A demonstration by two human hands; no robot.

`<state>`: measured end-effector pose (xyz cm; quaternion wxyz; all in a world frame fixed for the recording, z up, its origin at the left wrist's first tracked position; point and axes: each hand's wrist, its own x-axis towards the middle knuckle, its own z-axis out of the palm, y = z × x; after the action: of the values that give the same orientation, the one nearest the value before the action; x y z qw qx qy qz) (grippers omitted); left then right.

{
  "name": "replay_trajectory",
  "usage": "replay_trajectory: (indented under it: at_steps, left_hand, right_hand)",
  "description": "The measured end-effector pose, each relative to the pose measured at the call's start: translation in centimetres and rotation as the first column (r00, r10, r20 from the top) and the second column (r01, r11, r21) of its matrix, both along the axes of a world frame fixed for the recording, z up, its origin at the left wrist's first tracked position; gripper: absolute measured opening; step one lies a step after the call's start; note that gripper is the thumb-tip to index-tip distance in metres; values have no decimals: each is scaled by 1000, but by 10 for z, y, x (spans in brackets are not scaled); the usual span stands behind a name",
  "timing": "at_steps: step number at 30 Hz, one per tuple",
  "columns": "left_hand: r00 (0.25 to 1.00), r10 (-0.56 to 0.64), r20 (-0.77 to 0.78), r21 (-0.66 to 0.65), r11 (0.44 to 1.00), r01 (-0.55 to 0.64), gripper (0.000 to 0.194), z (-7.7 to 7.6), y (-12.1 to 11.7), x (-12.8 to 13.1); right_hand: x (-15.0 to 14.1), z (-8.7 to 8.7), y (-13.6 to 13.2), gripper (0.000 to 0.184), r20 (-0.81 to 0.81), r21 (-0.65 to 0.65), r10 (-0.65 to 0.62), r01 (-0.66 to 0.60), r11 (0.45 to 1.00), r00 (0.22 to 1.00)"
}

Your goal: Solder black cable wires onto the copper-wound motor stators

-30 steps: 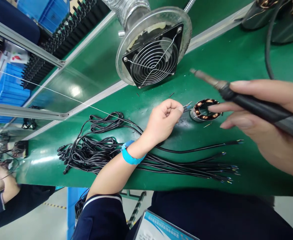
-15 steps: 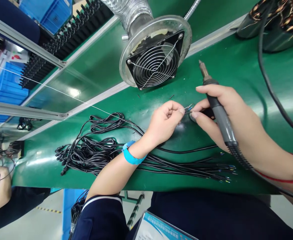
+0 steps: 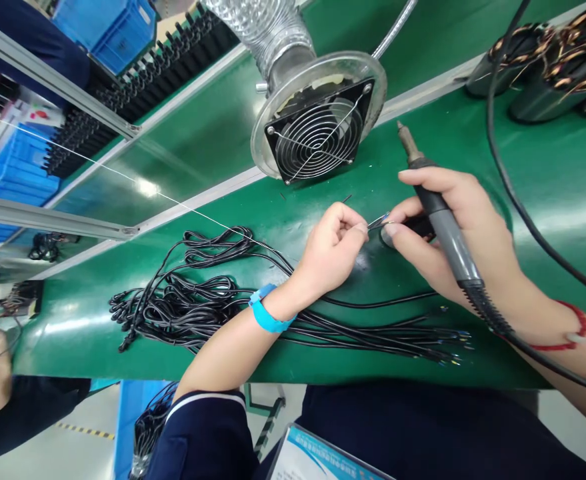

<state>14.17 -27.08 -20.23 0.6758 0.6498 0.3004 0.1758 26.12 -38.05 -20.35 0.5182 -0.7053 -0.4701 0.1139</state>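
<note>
Partly, the left forearm (image 3: 227,353) hides black cables (image 3: 173,310).

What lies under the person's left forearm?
Black cables show on both sides of the left forearm, lying on the green tabletop; the stretch directly beneath it is covered.

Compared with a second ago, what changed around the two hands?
The right hand, still gripping the soldering iron, has moved leftward toward the left hand; its fingers have come to the wires, and the iron points more forward. The left hand still pinches the wires; the black cables stayed put.
</note>
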Motion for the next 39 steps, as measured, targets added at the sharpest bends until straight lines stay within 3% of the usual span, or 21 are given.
replay_trajectory:
  at_steps: [13, 19, 27, 39]
  left_hand:
    - [999, -28, -23, 75, 997, 30, 14, 1, -1, -5]
    - [998, 13, -63, 33, 999, -11, 11, -1, -1, -5]
    - [998, 41, 41, 328, 943, -52, 7, -5, 0, -6]
    - [991, 18, 131, 381, 922, -67, 11, -15, -1, 2]
  right_hand:
    - [5, -9, -5, 48, 80, 102, -30, 22, 995, 996]
    - [5, -9, -5, 47, 38, 61, -13, 11, 998, 999]
    - [8, -10, -5, 50, -31, 61, 29, -27, 998, 999]
    - [12, -14, -4, 58, 68, 97, 158, -165, 982, 985]
